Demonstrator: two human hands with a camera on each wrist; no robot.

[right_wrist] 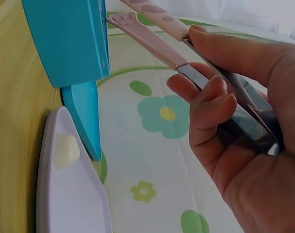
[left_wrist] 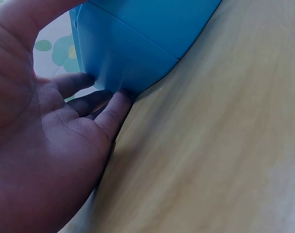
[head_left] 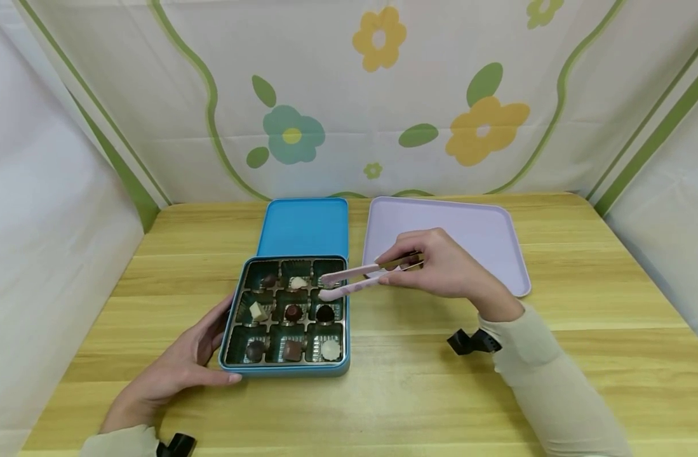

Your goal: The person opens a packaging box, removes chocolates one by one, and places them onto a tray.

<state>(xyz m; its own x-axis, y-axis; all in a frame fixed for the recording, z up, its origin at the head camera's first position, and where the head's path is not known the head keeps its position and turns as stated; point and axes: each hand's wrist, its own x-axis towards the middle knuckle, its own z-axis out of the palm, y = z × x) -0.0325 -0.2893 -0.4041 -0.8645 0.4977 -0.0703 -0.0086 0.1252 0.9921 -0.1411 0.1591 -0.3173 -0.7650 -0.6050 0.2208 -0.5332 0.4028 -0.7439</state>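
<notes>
A blue tin (head_left: 287, 371) holds a divided insert with chocolates, among them a dark round one (head_left: 255, 350), a white one (head_left: 330, 350) and a cream piece (head_left: 258, 311). My left hand (head_left: 180, 365) grips its left side, thumb at the front corner; in the left wrist view the fingertips (left_wrist: 122, 97) press the tin's wall. My right hand (head_left: 442, 266) holds pink-tipped metal tongs (head_left: 354, 281), their paw-shaped ends apart above the right-hand compartments. The tongs partly cover the back right compartment, so I cannot tell what it contains.
The blue lid (head_left: 304, 227) lies behind the tin. At the right is a lilac tray (head_left: 469, 222); the right wrist view shows a cream-coloured piece (right_wrist: 66, 151) on it, which my hand and the tongs hide from the head view. A flowered cloth (head_left: 337, 76) hangs behind the wooden table (head_left: 417, 400).
</notes>
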